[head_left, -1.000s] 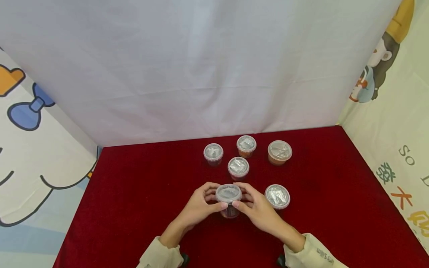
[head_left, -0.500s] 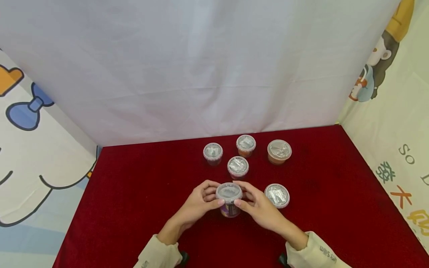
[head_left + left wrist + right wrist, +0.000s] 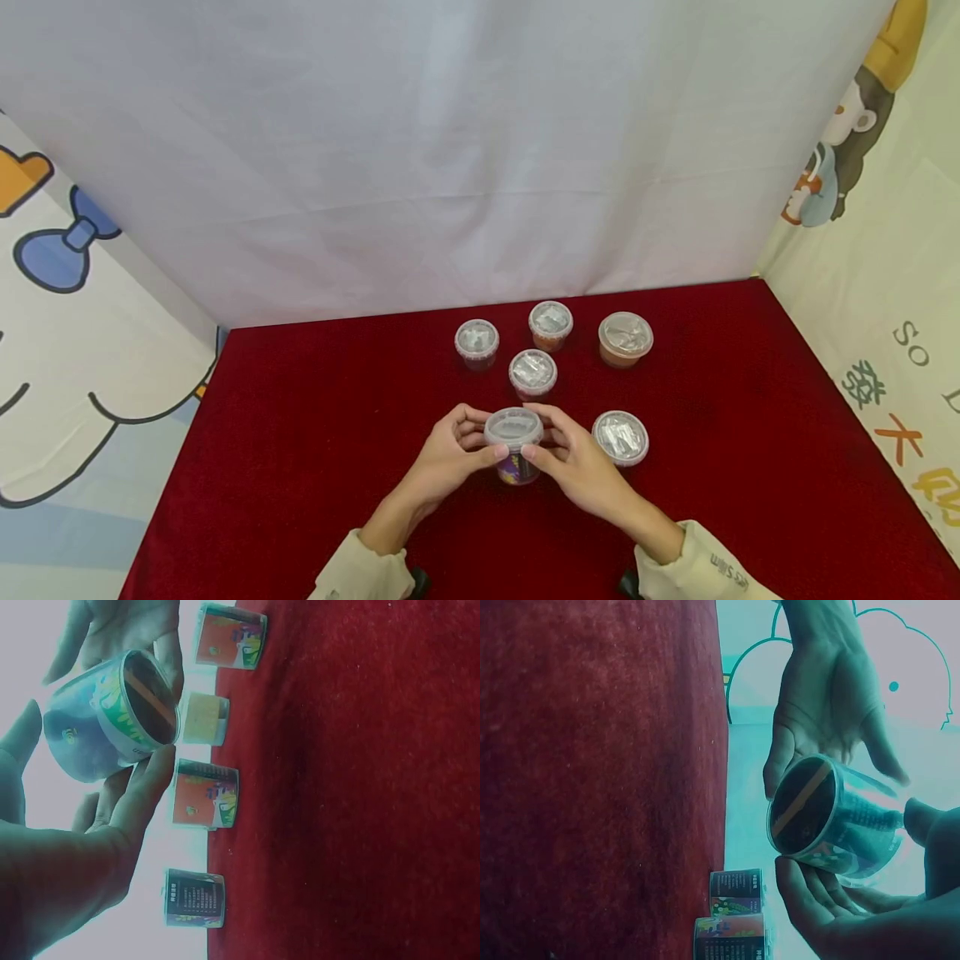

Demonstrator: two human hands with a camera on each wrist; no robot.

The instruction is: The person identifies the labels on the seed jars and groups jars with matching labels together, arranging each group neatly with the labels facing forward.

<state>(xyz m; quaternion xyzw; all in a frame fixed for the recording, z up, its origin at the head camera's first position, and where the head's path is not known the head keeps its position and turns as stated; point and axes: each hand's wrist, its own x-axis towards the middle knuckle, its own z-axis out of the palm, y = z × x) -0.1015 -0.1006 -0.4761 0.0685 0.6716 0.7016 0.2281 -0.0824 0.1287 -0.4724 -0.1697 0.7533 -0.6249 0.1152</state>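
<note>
A small clear plastic tub [image 3: 517,469] with a printed label and translucent lid [image 3: 513,426] is held between both hands. My left hand [image 3: 441,457] grips its left side, thumb at the front below the rim and fingers behind. My right hand [image 3: 583,467] grips the right side in the same way. In the left wrist view the tub [image 3: 97,724] is lifted off the table and tilted. Its underside looks dark with a tan strip across it, also visible on the tub [image 3: 806,806] in the right wrist view.
Several similar lidded tubs stand on the red cloth: one tub [image 3: 620,439] beside the right hand, one tub [image 3: 533,373] just beyond the hands, one orange tub [image 3: 626,340] at the back right. A white curtain [image 3: 480,167] closes the back.
The held tub has turned a little, so a purple and yellow part of its label now faces front. Both hands stay in nearly the same place.
</note>
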